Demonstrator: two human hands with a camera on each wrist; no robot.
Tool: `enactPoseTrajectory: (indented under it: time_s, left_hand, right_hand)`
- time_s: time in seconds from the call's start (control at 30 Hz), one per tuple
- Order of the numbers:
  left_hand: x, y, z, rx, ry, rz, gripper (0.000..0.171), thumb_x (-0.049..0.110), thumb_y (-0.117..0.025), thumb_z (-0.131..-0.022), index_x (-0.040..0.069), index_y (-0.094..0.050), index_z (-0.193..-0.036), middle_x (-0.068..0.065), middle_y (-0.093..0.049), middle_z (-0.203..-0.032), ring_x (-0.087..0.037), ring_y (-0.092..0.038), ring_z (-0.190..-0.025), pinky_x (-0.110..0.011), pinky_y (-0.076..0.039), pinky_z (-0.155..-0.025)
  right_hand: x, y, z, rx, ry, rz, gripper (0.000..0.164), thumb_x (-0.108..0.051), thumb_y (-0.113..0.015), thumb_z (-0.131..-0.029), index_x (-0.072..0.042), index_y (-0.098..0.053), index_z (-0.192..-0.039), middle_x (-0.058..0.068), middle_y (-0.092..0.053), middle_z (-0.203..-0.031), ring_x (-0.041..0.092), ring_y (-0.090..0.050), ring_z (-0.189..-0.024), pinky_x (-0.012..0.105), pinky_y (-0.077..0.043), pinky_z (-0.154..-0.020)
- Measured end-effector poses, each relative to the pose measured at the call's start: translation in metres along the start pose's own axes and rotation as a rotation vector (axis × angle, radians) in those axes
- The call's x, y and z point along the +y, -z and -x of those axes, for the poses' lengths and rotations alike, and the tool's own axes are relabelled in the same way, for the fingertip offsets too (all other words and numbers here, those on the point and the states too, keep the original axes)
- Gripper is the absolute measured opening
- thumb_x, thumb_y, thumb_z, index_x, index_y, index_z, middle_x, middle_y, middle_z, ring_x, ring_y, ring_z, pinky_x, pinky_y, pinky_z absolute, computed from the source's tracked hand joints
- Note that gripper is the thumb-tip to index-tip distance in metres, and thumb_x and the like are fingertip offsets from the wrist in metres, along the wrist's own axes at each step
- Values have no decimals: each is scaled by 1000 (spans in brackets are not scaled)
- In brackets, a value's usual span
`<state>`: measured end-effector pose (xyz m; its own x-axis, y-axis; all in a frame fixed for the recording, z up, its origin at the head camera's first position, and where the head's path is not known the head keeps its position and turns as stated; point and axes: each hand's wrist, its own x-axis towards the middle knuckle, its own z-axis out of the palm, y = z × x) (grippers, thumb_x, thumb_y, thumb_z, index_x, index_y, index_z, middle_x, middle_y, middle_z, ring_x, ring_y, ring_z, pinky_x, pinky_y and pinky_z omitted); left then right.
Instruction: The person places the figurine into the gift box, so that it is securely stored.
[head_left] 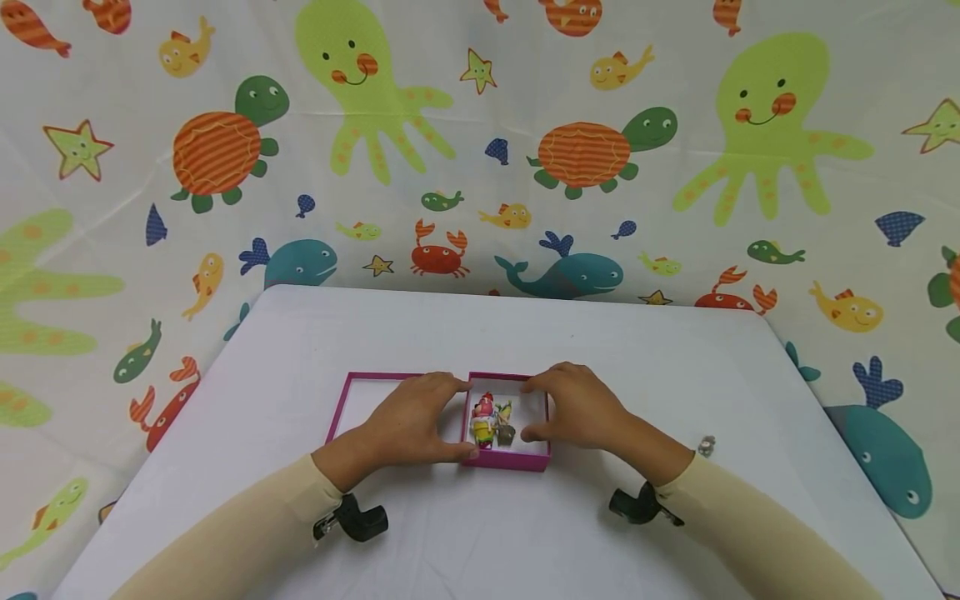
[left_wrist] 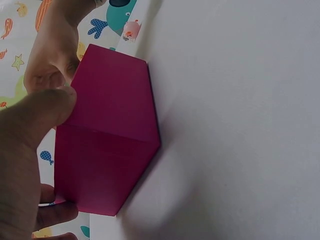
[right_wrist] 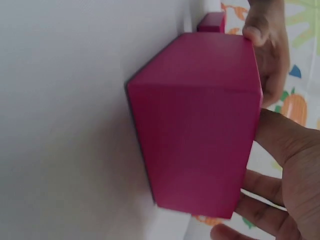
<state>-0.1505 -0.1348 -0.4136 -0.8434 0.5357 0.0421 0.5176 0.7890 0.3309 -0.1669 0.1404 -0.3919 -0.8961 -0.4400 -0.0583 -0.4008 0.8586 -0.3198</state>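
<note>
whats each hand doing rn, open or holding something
Left hand: holding the pink figurine box, left side.
Right hand: holding the same box, right side.

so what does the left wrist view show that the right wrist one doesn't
Only the left wrist view shows a small pinkish trinket near the table's edge. Only the right wrist view shows part of a second magenta box piece beyond the nearer magenta box. Both show that nearer box from outside, two walls meeting at a corner, with the left hand and right hand at it, plus the white table and the sea-animal cloth.
</note>
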Motion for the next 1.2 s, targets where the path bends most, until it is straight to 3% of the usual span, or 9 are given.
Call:
enactPoseTrajectory:
  time_s: [0.37,0.83,1.2]
  left_hand:
    - [-1,-4,1,6,-5,-19,90,68,-79,-74,18,-55,-145,-1,-59,-141,-25,-48,-137,-52,-41,-111]
    - [3,-3,0,-12,21,-17,92,70,-79,-73,18,-55,-146,-2,-57,-145,-26,-44,-141,-54,-39,-113]
    - [4,-3,0,-12,27,-16,93,70,-78,-73,18,-56,-146,-2,-57,-145,-25,-45,-140,-53,-39,-113]
  right_hand:
    - [25,16,19,66,43,-91,67,-46,-92,-73,-20,-70,-130,0,-68,-128,28,-56,-126,56,-52,-98]
    - [66,30,40,119,-22,-119,64,-41,-91,-77,-15,-69,-132,4,-68,-128,31,-53,-127,59,-50,-98]
    - [95,43,59,80,-2,-126,59,-33,-90,-80,-15,-69,-132,4,-66,-131,31,-52,-128,59,-48,-101]
